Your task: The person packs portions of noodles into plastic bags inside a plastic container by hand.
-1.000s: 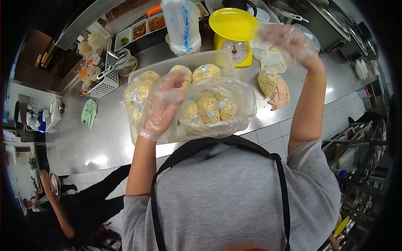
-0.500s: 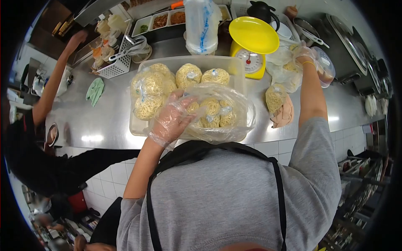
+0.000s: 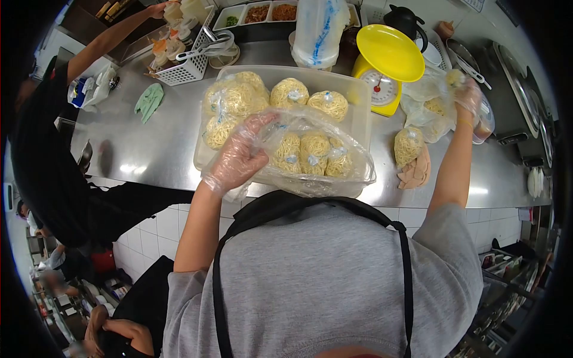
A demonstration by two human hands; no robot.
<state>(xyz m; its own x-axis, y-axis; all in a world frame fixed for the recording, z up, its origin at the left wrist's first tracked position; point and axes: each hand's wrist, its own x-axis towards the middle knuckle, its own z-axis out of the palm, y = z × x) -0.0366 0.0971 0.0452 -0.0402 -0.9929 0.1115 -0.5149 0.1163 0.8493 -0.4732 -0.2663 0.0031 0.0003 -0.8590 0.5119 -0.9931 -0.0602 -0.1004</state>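
Clear plastic bag (image 3: 298, 184), open in the tub (image 3: 360, 113): probably slack, slippery, best taken by its rim. Left hand (image 3: 234, 158) at the film, grip indeterminable; right hand (image 3: 468, 100) clamped on a noodle clump (image 3: 455, 77), presumably light, soft, above the counter (image 3: 155, 158).

A green cloth (image 3: 149, 102) lies on the counter (image 3: 173, 134); near it, a white basket (image 3: 188, 71) holds bottles (image 3: 194, 8); a black jug (image 3: 403, 21) stands near a pan (image 3: 462, 52); a person (image 3: 48, 161) in black reaches toward the bottles.
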